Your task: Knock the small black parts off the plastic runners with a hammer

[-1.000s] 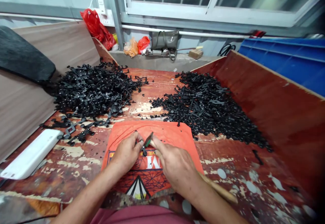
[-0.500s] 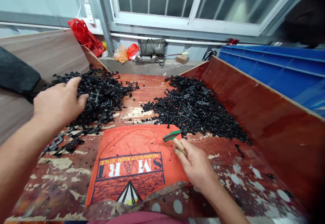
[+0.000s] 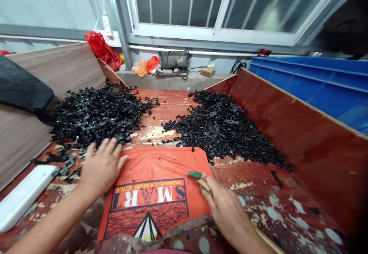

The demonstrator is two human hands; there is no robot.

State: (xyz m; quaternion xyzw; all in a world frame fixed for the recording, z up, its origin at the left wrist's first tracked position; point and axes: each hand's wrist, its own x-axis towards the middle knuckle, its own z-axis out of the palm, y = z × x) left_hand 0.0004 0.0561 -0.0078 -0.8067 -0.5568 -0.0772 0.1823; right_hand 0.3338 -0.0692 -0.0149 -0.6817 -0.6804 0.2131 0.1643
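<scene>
My left hand (image 3: 100, 165) lies palm down with its fingers spread at the near edge of the left pile of black plastic parts (image 3: 94, 112), touching the left edge of the orange printed cloth (image 3: 155, 188). Whether anything is under the palm is hidden. My right hand (image 3: 224, 208) rests on the cloth's right edge, closed around a wooden-handled tool with a green tip (image 3: 197, 177). A second pile of black parts (image 3: 221, 127) lies just beyond the right hand.
The worn red wooden tray (image 3: 287, 204) has raised side boards. A white flat object (image 3: 24, 196) lies at the near left. A blue crate (image 3: 316, 81) stands to the right. Bags and a dark pouch sit on the ledge under the window.
My left hand has come back from the left pile toward me and now rests flat beside the cloth. The right hand with the tool has dropped lower onto the cloth.
</scene>
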